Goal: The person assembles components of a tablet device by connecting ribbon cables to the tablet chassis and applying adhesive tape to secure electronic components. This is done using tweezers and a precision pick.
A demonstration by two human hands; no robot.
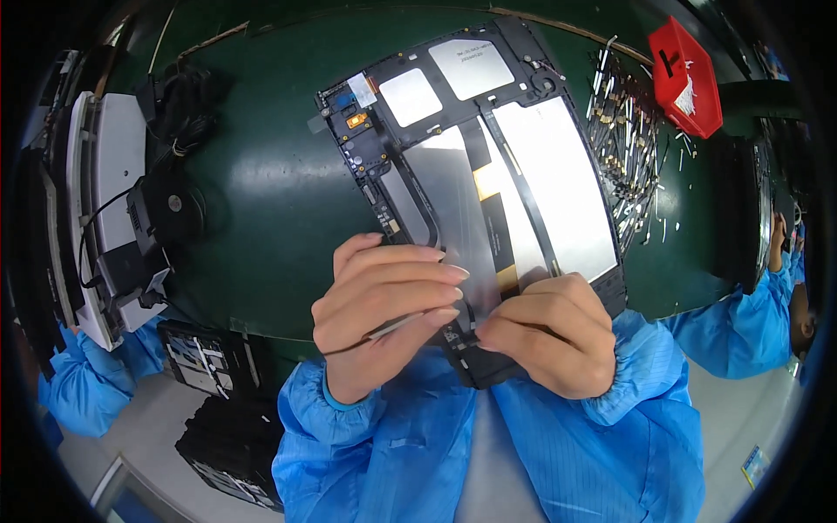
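An opened tablet (567,183) lies tilted in front of me, its silver battery panels, black frame and small circuit board (353,122) exposed. A greyish see-through film (458,227) covers part of its middle. My left hand (384,301) is closed over the tablet's lower left side, with a thin metal tool (397,326) between thumb and fingers; its exact kind is unclear. My right hand (558,336) pinches at the lower edge, thumb and forefinger tips by a small connector area (458,336). What that pinch holds is hidden.
Many thin loose strips (623,139) lie piled right of the tablet, near a red tray (693,87). Black equipment with cables (166,209) and white panels (118,166) stand left. Stacked dark tablets (227,449) sit lower left. Other people's blue sleeves (741,327) show at both sides.
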